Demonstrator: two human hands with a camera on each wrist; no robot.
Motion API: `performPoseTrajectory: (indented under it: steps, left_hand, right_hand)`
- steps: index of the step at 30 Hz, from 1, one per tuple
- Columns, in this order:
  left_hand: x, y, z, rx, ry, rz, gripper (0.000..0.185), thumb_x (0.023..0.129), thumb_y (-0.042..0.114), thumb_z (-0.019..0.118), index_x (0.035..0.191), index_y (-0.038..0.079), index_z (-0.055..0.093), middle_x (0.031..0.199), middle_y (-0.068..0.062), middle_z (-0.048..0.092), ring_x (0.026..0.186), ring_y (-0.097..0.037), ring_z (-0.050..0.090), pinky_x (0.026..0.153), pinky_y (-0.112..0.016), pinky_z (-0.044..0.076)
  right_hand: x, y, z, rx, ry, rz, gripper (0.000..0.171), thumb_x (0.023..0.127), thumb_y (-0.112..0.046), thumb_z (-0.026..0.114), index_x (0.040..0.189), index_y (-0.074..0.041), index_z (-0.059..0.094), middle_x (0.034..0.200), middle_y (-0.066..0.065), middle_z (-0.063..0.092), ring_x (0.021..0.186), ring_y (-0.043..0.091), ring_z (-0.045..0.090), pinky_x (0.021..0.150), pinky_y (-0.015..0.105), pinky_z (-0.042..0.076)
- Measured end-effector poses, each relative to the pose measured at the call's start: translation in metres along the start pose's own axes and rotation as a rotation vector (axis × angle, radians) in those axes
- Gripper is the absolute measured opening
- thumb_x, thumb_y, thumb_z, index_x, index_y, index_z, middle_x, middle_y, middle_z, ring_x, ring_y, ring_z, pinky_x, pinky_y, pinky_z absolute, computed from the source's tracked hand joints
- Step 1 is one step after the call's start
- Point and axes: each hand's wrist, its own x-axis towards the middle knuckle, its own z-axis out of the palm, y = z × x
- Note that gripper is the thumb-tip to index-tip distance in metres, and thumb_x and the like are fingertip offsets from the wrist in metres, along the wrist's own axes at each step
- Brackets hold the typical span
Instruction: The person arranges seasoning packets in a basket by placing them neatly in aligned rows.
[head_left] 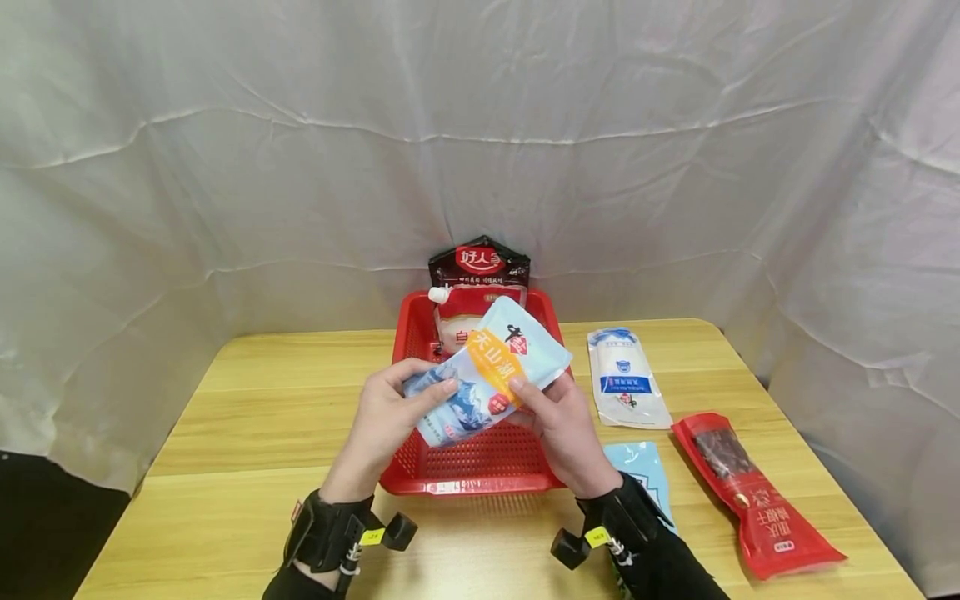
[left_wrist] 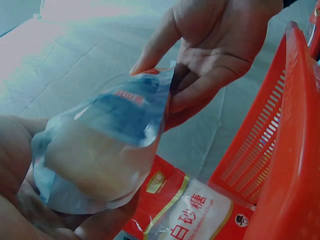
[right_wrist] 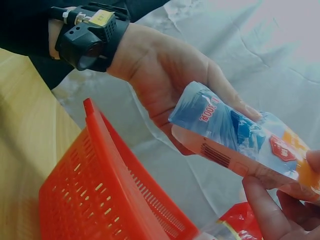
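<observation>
Both hands hold a light blue and orange pouch above the red basket. My left hand grips its lower end with thumb on top. My right hand pinches the other end from the right side. Inside the basket a red and white sugar bag with a spout leans against the far wall, with a dark packet upright behind it.
On the wooden table, right of the basket, lie a white pouch, a long red packet and a pale blue packet partly under my right wrist. White cloth surrounds the table.
</observation>
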Motion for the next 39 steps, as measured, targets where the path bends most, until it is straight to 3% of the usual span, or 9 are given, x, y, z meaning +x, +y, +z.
performPoseTrajectory:
  steps: [5, 18, 28, 35, 39]
  left_hand:
    - [0.001, 0.0, -0.001, 0.04, -0.064, 0.031, 0.026, 0.092, 0.016, 0.081, 0.112, 0.003, 0.072, 0.099, -0.015, 0.07, 0.082, -0.025, 0.07, 0.07, -0.03, 0.063]
    - [0.002, 0.0, -0.008, 0.12, -0.306, 0.068, 0.027, 0.097, 0.015, 0.074, 0.119, 0.0, 0.068, 0.103, -0.014, 0.07, 0.09, -0.029, 0.067, 0.071, -0.031, 0.062]
    - [-0.001, 0.001, -0.005, 0.097, -0.358, 0.074, 0.03, 0.103, 0.021, 0.065, 0.125, 0.0, 0.066, 0.109, -0.016, 0.068, 0.094, -0.028, 0.065, 0.077, -0.031, 0.061]
    - [-0.002, -0.001, 0.002, 0.116, -0.364, 0.079, 0.047, 0.104, 0.022, 0.064, 0.148, 0.007, 0.054, 0.124, -0.017, 0.067, 0.102, -0.027, 0.067, 0.084, -0.031, 0.061]
    - [-0.004, -0.001, 0.005, 0.092, -0.385, 0.064, 0.048, 0.104, 0.023, 0.063, 0.147, 0.004, 0.052, 0.122, -0.018, 0.068, 0.101, -0.027, 0.067, 0.082, -0.033, 0.062]
  right_hand:
    - [0.0, -0.001, -0.002, -0.035, 0.027, -0.01, 0.058, 0.099, -0.022, 0.073, 0.15, -0.015, 0.045, 0.142, 0.013, 0.059, 0.117, 0.031, 0.069, 0.096, 0.041, 0.059]
    - [0.0, -0.008, -0.006, -0.099, 0.014, -0.039, 0.055, 0.099, -0.022, 0.073, 0.148, -0.012, 0.048, 0.137, 0.013, 0.065, 0.113, 0.031, 0.072, 0.093, 0.044, 0.06]
    - [-0.001, -0.015, -0.012, -0.187, -0.021, -0.058, 0.053, 0.102, -0.015, 0.068, 0.149, -0.005, 0.048, 0.134, 0.016, 0.066, 0.109, 0.026, 0.073, 0.091, 0.039, 0.061]
    - [-0.001, -0.018, -0.015, -0.253, -0.035, -0.074, 0.05, 0.101, -0.017, 0.07, 0.146, -0.006, 0.054, 0.128, 0.017, 0.066, 0.104, 0.027, 0.073, 0.086, 0.036, 0.063]
    - [-0.001, -0.017, -0.016, -0.278, -0.059, -0.071, 0.048, 0.101, -0.019, 0.069, 0.145, -0.004, 0.056, 0.124, 0.017, 0.068, 0.1, 0.027, 0.073, 0.086, 0.034, 0.063]
